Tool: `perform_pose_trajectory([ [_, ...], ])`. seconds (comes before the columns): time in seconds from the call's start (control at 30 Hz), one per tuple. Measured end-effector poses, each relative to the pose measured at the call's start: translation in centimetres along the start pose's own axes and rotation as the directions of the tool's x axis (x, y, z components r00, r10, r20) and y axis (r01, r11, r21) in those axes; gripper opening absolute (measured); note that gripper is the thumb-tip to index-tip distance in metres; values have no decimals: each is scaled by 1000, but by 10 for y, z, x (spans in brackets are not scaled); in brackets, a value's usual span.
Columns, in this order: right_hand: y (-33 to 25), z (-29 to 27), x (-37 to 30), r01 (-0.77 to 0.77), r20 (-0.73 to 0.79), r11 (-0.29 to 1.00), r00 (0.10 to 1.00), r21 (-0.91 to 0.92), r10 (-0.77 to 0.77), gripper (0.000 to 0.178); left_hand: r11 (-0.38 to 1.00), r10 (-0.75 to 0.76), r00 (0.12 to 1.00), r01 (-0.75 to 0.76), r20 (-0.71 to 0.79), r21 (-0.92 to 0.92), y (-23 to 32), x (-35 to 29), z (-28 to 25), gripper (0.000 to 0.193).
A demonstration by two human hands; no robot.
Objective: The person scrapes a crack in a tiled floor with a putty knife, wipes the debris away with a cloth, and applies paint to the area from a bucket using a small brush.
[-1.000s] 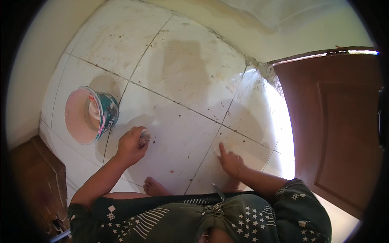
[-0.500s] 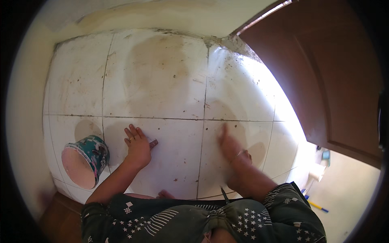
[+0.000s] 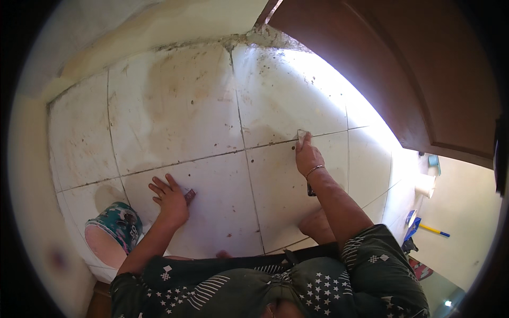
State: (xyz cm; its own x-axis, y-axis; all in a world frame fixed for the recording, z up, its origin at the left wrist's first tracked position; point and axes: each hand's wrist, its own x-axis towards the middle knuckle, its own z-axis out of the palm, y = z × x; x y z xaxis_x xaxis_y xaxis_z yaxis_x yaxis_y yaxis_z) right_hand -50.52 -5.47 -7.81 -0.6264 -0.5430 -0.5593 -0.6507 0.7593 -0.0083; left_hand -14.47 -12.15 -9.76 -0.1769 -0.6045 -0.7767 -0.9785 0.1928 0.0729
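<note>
My left hand (image 3: 170, 200) lies flat on the white floor tile (image 3: 212, 212), fingers spread and holding nothing. Right beside its thumb is a small dark-red object (image 3: 190, 196), too small to name. My right hand (image 3: 309, 159) is closed round a scraper (image 3: 303, 135). Its flat blade meets the floor at the dark joint between tiles, with the index finger stretched along it. The dark end of its handle shows below the wrist, and the rest is hidden in the palm. Brown stains and specks mark the tiles (image 3: 180, 100).
A green bucket (image 3: 123, 222) with a pinkish inside tips on its side at the left. A brown door (image 3: 392, 69) stands at the right, bright light beside it. Beyond are a white container (image 3: 425, 184), a yellow-and-blue stick (image 3: 433, 230) and a blue dustpan-like thing (image 3: 413, 229).
My right hand has moved forward and slightly right, and the scraper blade now rests on the tile joint. The view has turned a little. My left hand stays on the floor.
</note>
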Motion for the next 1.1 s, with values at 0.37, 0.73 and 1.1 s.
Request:
perform_pose_trajectory([
  [0.37,6,21,-38,362,-68,932,930,2,-361,61,999,5,999,-7,-49,-40,-3,-3,2,87],
  [0.73,17,41,-35,397,-103,917,912,-27,-398,53,991,11,1000,-13,-15,-134,-3,-6,-3,88],
  [1.1,-6,7,-46,216,235,976,949,-1,-210,57,997,-1,1000,0,-21,-82,-5,-2,2,86],
])
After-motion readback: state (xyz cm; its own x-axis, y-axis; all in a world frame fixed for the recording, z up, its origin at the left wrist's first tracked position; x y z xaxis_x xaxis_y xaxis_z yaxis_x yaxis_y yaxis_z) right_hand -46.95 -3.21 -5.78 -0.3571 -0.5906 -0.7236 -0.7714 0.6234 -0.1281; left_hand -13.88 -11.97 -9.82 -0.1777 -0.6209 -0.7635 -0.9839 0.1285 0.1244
